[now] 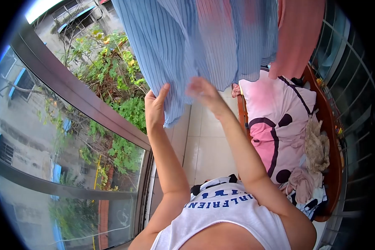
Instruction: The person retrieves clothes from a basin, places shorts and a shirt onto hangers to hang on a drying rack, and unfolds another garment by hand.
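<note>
A sheer light-blue pleated garment (162,46) hangs from above, its lower hem in front of me. At its left edge, my left hand (155,109) is closed on the cloth, thumb in front and the fingers mostly hidden behind. My right hand (206,95) is beside the lower middle of the garment, smeared by motion. Whether its fingers grip the cloth cannot be made out. Farther right hangs a pink garment (298,39), partly overlapped by the blue cloth.
An open sliding window (81,98) stands at left, with plants (129,114) and a building outside. On the right, a wooden bench (331,189) bears a pink cartoon-print cushion (293,137) and crumpled clothes (302,183). Pale floor tiles (208,148) lie between. Window bars (348,104) line the right side.
</note>
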The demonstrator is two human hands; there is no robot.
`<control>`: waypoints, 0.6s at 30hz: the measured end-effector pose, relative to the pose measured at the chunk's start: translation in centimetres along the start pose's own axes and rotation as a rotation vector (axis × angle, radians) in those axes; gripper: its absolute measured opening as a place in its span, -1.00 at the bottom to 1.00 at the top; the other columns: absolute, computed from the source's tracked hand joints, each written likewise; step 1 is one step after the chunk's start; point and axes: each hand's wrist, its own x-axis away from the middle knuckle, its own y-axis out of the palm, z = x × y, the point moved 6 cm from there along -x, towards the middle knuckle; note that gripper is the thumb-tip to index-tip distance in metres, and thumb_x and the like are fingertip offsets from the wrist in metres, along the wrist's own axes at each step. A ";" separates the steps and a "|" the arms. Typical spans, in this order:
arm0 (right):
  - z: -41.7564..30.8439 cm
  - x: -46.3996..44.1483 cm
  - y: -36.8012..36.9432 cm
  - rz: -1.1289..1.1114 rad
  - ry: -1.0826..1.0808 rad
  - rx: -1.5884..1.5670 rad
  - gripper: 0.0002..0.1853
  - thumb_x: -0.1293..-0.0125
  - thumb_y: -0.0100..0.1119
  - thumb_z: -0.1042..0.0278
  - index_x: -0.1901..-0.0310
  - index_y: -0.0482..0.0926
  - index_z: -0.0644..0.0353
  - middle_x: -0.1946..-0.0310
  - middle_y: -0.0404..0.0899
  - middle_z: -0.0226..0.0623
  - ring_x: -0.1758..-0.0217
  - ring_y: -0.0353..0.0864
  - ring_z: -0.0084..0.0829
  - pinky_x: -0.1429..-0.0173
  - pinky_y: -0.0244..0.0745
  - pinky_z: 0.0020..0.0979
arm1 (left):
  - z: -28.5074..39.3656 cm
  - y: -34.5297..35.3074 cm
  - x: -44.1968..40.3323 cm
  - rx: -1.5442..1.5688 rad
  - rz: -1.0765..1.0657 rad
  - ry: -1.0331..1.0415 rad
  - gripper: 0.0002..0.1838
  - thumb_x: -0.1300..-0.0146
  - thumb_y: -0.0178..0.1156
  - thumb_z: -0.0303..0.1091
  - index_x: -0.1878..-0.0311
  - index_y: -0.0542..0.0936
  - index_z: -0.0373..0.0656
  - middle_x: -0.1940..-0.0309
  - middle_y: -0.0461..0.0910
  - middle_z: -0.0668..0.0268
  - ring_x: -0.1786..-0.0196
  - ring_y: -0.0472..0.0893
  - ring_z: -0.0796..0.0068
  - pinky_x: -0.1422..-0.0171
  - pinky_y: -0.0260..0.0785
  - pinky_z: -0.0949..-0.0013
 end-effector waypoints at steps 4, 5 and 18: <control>2.0 -0.9 -0.7 -0.059 0.006 0.041 -0.75 -0.25 0.10 0.27 0.10 0.49 0.18 0.27 0.55 -0.43 0.10 0.49 -0.58 -0.02 0.33 -0.53 | 0.7 -1.4 -0.2 -0.106 0.058 0.016 -0.66 -0.16 0.24 -0.27 0.11 0.51 -0.33 0.25 0.59 0.27 0.27 0.54 0.56 0.10 0.36 0.46; 1.9 -1.4 -1.9 0.040 -0.046 -0.049 -0.77 -0.27 0.07 0.26 0.13 0.48 0.19 0.26 0.56 -0.42 0.12 0.49 -0.60 -0.02 0.33 -0.54 | 0.8 -2.2 -0.5 -0.077 0.067 0.038 -0.66 -0.17 0.23 -0.27 0.10 0.51 -0.33 0.26 0.59 0.27 0.26 0.54 0.56 0.10 0.37 0.46; 2.3 -0.7 -0.3 -0.109 0.092 0.086 -0.82 -0.26 0.12 0.23 0.26 0.55 0.17 0.40 0.53 -0.55 0.32 0.43 -0.73 0.22 0.33 -0.65 | -0.3 -4.3 -1.6 -0.301 0.117 0.059 -0.72 -0.14 0.27 -0.34 0.13 0.52 -0.28 0.27 0.60 0.34 0.28 0.54 0.60 0.13 0.37 0.51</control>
